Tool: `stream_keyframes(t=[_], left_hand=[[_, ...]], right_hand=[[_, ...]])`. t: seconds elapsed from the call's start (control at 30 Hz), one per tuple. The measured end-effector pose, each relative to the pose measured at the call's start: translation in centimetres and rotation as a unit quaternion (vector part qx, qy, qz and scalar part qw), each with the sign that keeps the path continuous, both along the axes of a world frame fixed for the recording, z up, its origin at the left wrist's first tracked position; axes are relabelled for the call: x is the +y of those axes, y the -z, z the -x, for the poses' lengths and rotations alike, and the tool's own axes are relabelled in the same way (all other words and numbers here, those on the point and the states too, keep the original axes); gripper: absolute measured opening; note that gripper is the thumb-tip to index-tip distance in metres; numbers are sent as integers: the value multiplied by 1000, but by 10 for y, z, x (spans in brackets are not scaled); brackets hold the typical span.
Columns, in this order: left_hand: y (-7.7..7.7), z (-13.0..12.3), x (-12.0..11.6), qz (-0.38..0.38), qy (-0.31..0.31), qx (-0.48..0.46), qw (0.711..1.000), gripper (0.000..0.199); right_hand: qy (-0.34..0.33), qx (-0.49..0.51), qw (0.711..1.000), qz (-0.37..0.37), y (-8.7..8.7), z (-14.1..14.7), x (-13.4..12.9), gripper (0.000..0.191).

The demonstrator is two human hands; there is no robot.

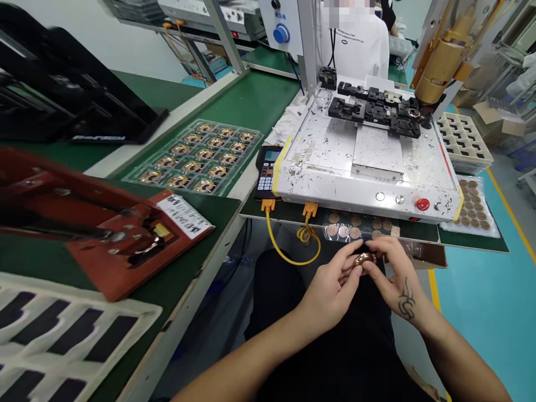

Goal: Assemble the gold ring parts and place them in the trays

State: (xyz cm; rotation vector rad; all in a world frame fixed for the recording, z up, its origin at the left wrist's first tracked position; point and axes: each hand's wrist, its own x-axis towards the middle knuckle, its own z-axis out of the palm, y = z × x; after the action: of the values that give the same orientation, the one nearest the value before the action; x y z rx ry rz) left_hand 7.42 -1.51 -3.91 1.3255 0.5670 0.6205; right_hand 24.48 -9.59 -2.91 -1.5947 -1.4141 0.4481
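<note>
Between the fingertips of both hands is a small shiny gold-coloured round metal part [363, 259], held above my lap. My left hand [335, 282] is closed on its left side, thumb in front and fingers behind. From the right, my right hand [391, 271] pinches the same part with thumb and forefinger. Fingers cover some of it. Just beyond the hands, a clear sheet of round copper-coloured stickers [355, 226] lies at the bench edge, under the front of a white machine [318, 187].
On the left bench a clear tray [190, 159] holds several gold-coloured round parts. Nearby stand a red hand press [125, 245] and a white moulded tray [140, 310]. A keypad controller [268, 173] and looping yellow cable [288, 259] are left of the machine. Another person [355, 47] sits behind it.
</note>
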Motion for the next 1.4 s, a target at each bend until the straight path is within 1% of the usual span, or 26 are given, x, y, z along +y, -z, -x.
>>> stream_keyframes(t=[0.07,0.1,0.17,0.23,0.3,0.37,0.4,0.53,0.7,0.83,1.03,1.13,1.17,1.2,1.27,1.33,1.4], left_hand=[[-6,5,10,-52,35,34,997,58],[-9,8,15,-62,38,39,997,60],[-15,12,22,-38,14,24,999,59],[-18,15,24,11,-22,1,1000,56],[-20,18,22,42,-44,0,998,43],[-21,20,20,37,-55,15,998,28],[-23,22,19,23,-60,25,998,24],[-29,30,16,-30,-73,44,996,23],[-34,37,16,-16,-90,51,995,23],[-39,42,19,-22,-95,69,993,21],[-46,53,18,-41,-110,75,990,20],[-45,57,21,-40,-114,76,990,19],[-44,58,22,-37,-116,75,990,19],[-44,60,23,-35,-118,76,990,17],[-44,63,24,-35,-126,82,988,15],[-48,68,25,-44,-141,91,985,13],[-56,78,28,-74,-141,101,982,15]], right_hand=[[-52,-18,998,5,-4,-3,5,20],[-62,-11,998,8,-6,-4,7,15],[-49,47,997,30,-10,-3,13,11],[-31,145,987,65,-9,-1,18,19],[-25,239,967,89,-6,4,22,26],[-32,292,951,98,-1,10,25,30],[-35,301,948,98,0,13,26,31],[-36,293,952,80,-2,25,28,29],[-52,273,957,80,-9,31,33,29],[-76,257,960,86,-12,34,39,28],[-98,264,956,78,-9,43,44,29],[-124,235,962,64,-6,42,46,25],[-144,211,965,52,-6,39,48,27],[-173,175,969,35,-7,37,51,34],[-240,67,968,-8,-13,32,58,45],[-291,-47,954,-58,-22,32,68,42],[-315,-118,936,-106,-32,35,80,42]])
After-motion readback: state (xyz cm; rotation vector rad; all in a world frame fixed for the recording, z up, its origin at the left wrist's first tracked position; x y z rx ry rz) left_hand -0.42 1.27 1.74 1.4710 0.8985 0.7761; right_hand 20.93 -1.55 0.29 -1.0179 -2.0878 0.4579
